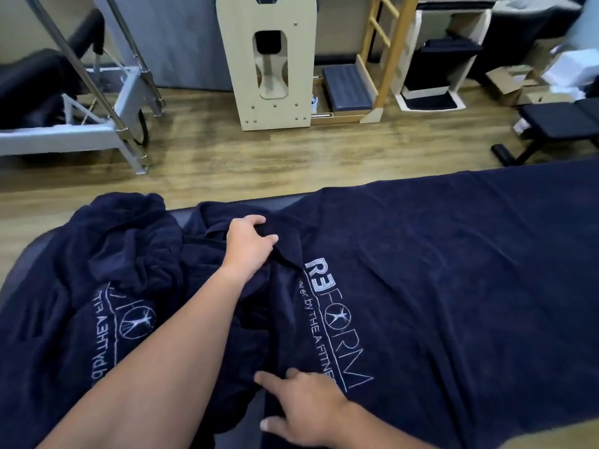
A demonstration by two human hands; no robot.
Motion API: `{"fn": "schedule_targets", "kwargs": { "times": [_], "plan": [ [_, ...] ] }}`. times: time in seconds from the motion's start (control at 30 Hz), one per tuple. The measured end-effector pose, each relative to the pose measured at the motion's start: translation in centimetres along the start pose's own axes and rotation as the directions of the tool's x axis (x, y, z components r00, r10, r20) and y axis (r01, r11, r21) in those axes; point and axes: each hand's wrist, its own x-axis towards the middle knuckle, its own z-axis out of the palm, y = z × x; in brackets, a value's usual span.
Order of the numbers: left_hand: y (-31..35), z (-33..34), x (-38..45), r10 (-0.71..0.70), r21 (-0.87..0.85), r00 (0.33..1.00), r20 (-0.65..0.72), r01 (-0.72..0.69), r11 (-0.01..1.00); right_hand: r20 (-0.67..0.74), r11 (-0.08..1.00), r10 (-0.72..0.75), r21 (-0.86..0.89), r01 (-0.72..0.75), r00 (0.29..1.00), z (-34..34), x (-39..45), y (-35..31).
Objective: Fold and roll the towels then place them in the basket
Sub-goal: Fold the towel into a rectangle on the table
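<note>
We are spreading a navy terry towel (453,270) flat across a padded dark tabletop (181,215); its pile is lying thick and soft, its far edge running straight, its left end bunching into folds. White embroidery on it is reading "REFORM", the first E reversed and the O holding a star-like figure, with a smaller line under it, "...by THE A FITNE...", the rest hidden by our hand.

Left of that towel, a second towel (97,270) of the same navy terry is lying crumpled in a heap, touching the first and hanging partly over the tabletop's edge. Its lettering is showing mirrored and broken by folds; we cannot read it whole.

Our left hand (249,241) is reaching forward, arm stretched, fingers curling round a bunched fold at the flat towel's far left corner, gripping it. Our right hand (304,413) is resting at the towel's near left edge, fingers spread straight and pressing the cloth down, grasping nothing.

Beyond the towel, pale wooden equipment (269,59) is standing on a wood-plank floor (227,150).
</note>
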Motion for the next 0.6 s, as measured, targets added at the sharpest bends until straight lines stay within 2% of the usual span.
{"fn": "schedule_targets", "kwargs": {
  "times": [0.07, 0.17, 0.33, 0.47, 0.53, 0.57, 0.6],
  "plan": [
    [0.1, 0.0, 0.3, -0.001, 0.008, 1.000, -0.008, 0.001, 1.000, -0.027, 0.997, 0.069, -0.024, -0.069, 0.997, 0.2, 0.3, -0.8],
    [0.8, 0.2, 1.0, -0.011, -0.046, 1.000, -0.029, 0.009, 0.999, -0.135, 0.983, 0.180, 0.059, -0.173, 0.974, 0.4, 0.0, -0.8],
    [3.8, 1.2, 1.4, 0.182, 0.052, 0.980, 0.077, -0.187, 0.981, -0.296, 0.932, 0.361, 0.135, -0.336, 0.884, 0.0, -2.9, 2.3],
    [6.6, 3.6, 1.6, 0.284, 0.073, 0.931, 0.230, -0.308, 0.949, -0.482, 0.875, 0.483, 0.235, -0.423, 0.731, 0.5, -6.9, 8.9],
    [7.6, 5.1, 1.7, 0.314, 0.092, 0.880, 0.357, -0.368, 0.925, -0.570, 0.824, 0.562, 0.325, -0.463, 0.600, 0.5, -9.2, 12.8],
    [7.9, 6.3, 1.6, 0.323, 0.122, 0.841, 0.433, -0.410, 0.904, -0.575, 0.782, 0.619, 0.380, -0.495, 0.536, 0.4, -10.5, 14.4],
    [7.8, 6.8, 1.6, 0.318, 0.180, 0.811, 0.490, -0.451, 0.874, -0.553, 0.749, 0.658, 0.408, -0.522, 0.511, 0.2, -11.3, 15.2]
  ]
}}
